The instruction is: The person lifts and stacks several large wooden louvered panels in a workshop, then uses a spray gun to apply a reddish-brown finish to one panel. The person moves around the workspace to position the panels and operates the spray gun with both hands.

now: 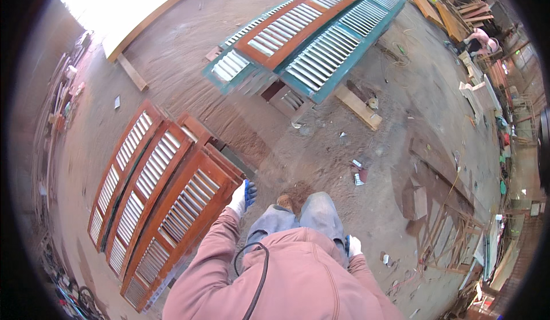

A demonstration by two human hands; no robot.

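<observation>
My left hand (242, 198), in a white glove with blue fingers, hangs beside the corner of a reddish-brown louvered shutter (192, 205). Its fingers look curled, with nothing visible in them; whether it touches the wood I cannot tell. More brown shutters (130, 216) lie next to this one, overlapping, their slats pale. By my right thigh is my right hand (354, 246), gloved the same way; its fingers are mostly hidden. Farther ahead, a brown shutter (269, 56) lies alongside a green shutter (329, 56) on a raised stack.
A wooden board (358, 107) sticks out from under the far stack. A large bright panel with a wooden edge (154, 19) stands at upper left. Wood scraps (441, 228) and planks lie on the dusty floor at right. Another person (481, 40) bends at far right.
</observation>
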